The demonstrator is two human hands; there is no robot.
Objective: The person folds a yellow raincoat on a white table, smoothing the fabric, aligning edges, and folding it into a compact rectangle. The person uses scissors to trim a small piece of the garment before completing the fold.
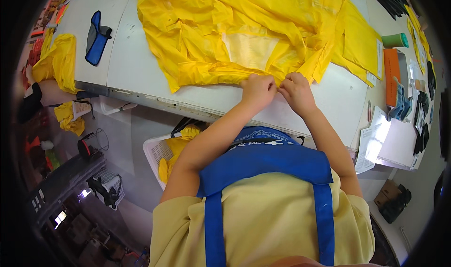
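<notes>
A large crumpled yellow sheet-like garment (pixel 197 37) lies over the white table (pixel 141 74), with a pale see-through panel (pixel 249 48) near its middle. My left hand (pixel 260 89) is closed on its near edge, the fingertips pinching the yellow material. Close beside it, almost touching, my right hand (pixel 298 92) pinches the same edge. The material between the fingertips is mostly hidden by my fingers. Along the near side, a folded strip of the garment runs left from my hands.
A blue and black strap-like piece (pixel 96 44) lies on the table's left part. At right are folded yellow material (pixel 359 37), a green roll (pixel 395 40), an orange box (pixel 391 74) and papers (pixel 366 145). A white basket (pixel 155 154) with yellow cloth stands below the table edge. Another person's arm (pixel 54 93) shows at far left.
</notes>
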